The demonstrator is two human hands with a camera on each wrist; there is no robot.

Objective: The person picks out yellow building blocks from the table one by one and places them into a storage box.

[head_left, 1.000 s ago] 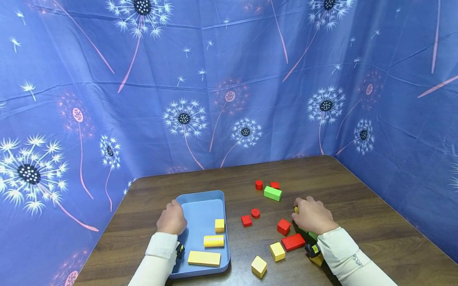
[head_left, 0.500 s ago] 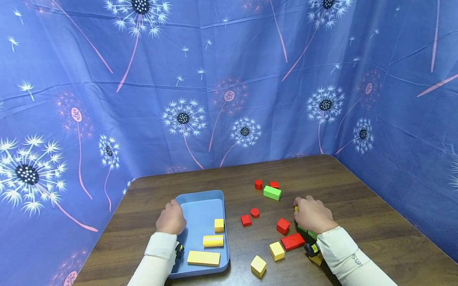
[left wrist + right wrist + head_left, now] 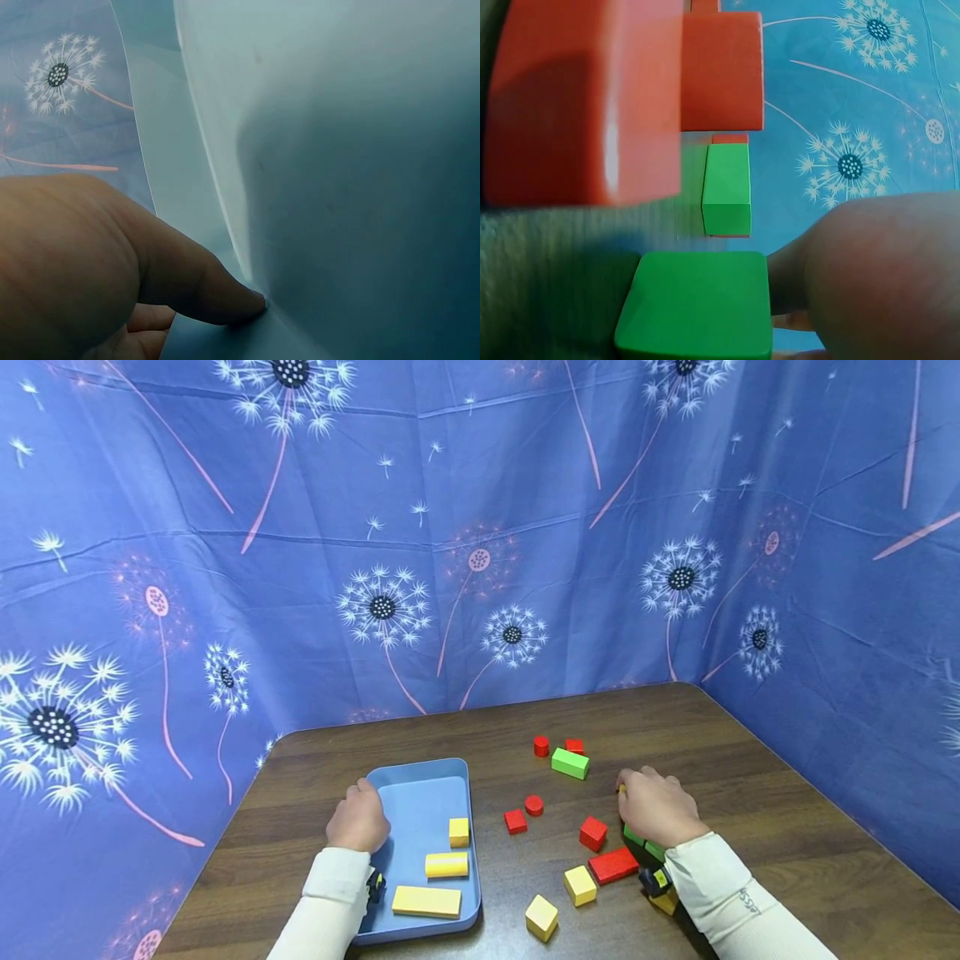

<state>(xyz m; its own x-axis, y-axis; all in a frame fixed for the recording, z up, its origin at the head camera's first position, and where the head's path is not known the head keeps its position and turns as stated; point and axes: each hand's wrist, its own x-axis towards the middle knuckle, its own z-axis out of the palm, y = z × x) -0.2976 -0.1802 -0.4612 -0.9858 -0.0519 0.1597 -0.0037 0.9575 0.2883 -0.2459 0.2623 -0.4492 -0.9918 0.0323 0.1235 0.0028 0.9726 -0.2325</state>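
My left hand grips the left rim of the shallow blue tray. In the left wrist view its thumb presses the tray's inner wall, with other fingers outside. Inside the tray lie a yellow cube, a yellow cylinder and a long yellow block. My right hand holds a yellow block, mostly hidden behind the fingers. Under its wrist are green blocks, one a large green block in the right wrist view, and a partly covered yellow piece.
Between the hands lie two yellow cubes, a red oblong block and a red cube. Farther back are small red pieces and a green block. A blue dandelion-print cloth hangs behind the wooden table.
My right hand has shifted slightly away from me with the yellow block, uncovering more of the green blocks beneath. The left hand stays on the tray.
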